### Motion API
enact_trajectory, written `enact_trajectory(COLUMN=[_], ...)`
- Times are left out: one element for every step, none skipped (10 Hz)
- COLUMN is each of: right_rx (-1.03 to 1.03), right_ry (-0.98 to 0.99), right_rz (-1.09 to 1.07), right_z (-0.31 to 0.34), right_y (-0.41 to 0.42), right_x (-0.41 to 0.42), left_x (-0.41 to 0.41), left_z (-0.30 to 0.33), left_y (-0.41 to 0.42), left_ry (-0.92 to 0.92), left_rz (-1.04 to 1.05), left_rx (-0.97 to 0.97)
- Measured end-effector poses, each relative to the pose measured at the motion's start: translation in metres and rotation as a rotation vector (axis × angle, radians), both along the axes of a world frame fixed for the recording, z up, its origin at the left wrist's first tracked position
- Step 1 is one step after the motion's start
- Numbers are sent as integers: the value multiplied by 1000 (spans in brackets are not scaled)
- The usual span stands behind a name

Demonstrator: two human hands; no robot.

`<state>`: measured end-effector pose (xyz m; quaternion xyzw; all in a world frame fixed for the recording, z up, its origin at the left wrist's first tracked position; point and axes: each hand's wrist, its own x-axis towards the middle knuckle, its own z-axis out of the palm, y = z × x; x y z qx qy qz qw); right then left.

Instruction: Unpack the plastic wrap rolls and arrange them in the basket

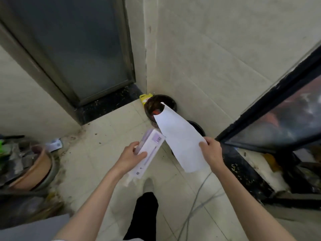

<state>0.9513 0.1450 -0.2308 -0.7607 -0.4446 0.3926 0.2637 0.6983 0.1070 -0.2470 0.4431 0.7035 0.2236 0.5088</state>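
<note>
Standing over a tiled floor [97, 136], the person holds a white-and-lilac plastic wrap box [149, 152] at the centre of the frame, the left hand [132, 157] curled around its middle. The right hand [212, 150] pinches the near edge of a white paper wrapper [180, 136], whose far tip hangs over a dark round bin [172, 101] by the wall corner. No basket is in view. Released from this height, the light sheet could drift and land beside the bin; the box could slide from a one-handed grip.
</note>
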Motion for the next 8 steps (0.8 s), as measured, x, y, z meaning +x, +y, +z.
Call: enact_trajectory(right_rx=[-118,-182,-246,-317,-381,-438,-478,-500], right_ry=[29,22,-31,-76,-130,-153,-135,-107], right_rz=[-113,-209,-229,-175,-103,-47,-16,-38], right_z=[-37,-80,-125,-178,-236,-293,-335,-365], right_y=[45,88,121,154,191,217,234,249], right_x=[15,32,52,75,95,108,118,128], left_x=[15,37,68,100,132,160,184,199], left_z=[-36,-74,-117,-172,-233,-292,-333,-361], left_y=[67,135,189,229,259,281,299,315], left_ry=[-33,-76,-132,-189,-237,-246,-215,-206], left_rz=[-48,-25,9,19,45,49,59,70], left_rx=[-136,-165,-239,-351,-461,-537,-535,-511])
